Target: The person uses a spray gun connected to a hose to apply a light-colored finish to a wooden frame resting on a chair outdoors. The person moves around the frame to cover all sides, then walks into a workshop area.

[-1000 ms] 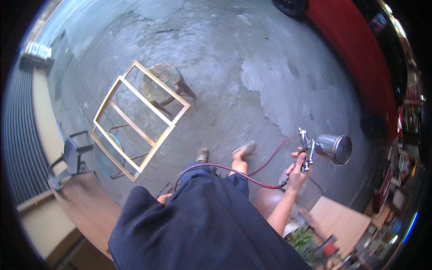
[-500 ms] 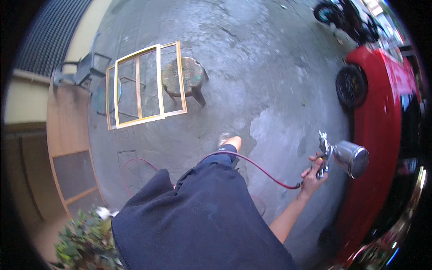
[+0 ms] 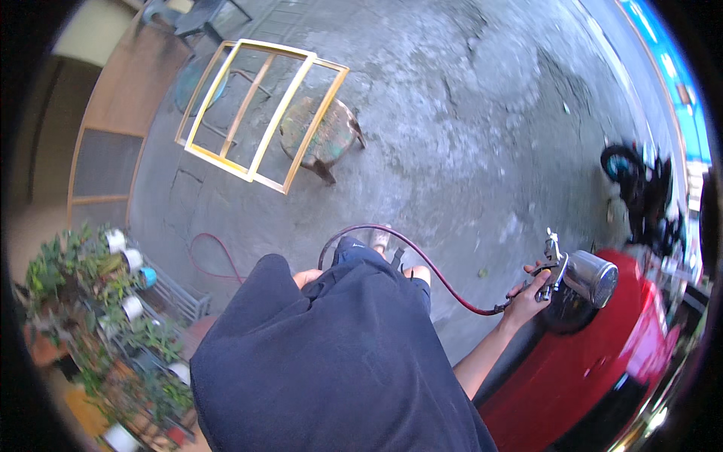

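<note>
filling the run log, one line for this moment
right hand: grips spray gun | left hand: at hip, hose near | wooden frame on stool

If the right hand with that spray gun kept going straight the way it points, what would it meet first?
The right hand aims the spray gun up and slightly right in the picture. Nothing stands close ahead; the line looks free over bare concrete, with the parked motorbike the likeliest first thing. Depth is hard to judge.

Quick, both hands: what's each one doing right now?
Left hand: only partly visible at the dark garment's edge; open or closed cannot be told.
Right hand: closed on the spray gun with the red hose attached.
</note>
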`<state>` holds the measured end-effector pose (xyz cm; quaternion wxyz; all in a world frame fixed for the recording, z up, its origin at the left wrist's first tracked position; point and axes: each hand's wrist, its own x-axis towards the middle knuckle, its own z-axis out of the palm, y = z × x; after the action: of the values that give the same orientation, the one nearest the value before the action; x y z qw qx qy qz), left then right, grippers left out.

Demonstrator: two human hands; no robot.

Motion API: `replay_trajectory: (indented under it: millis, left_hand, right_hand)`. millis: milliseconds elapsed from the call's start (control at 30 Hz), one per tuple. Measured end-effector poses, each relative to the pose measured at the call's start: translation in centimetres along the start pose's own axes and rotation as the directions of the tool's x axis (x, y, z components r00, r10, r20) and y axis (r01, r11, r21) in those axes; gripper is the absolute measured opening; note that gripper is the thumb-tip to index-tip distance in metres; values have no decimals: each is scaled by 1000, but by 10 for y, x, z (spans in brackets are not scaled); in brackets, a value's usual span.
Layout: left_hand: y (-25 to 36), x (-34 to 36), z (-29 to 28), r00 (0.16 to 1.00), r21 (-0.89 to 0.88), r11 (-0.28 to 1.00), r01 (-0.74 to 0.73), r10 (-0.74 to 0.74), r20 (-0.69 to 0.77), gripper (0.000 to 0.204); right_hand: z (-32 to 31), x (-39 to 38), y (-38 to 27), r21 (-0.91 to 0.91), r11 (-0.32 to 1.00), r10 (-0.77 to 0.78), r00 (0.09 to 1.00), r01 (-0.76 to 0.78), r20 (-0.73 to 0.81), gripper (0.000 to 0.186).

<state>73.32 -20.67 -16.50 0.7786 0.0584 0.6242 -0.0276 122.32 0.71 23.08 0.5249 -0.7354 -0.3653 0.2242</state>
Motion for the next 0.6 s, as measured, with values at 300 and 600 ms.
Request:
replay_trajectory:
  millis: [300,600]
  left_hand:
    - [111,15,193,969,-234,972,-2,-55,-239,55]
    - [304,29,353,946,-490,861,-137,-33,-322,46]
  right_hand:
    - [155,256,-8,78,983,-183,887,165,424,39]
    - [346,432,-79,123,940,-289,548,318,785,32]
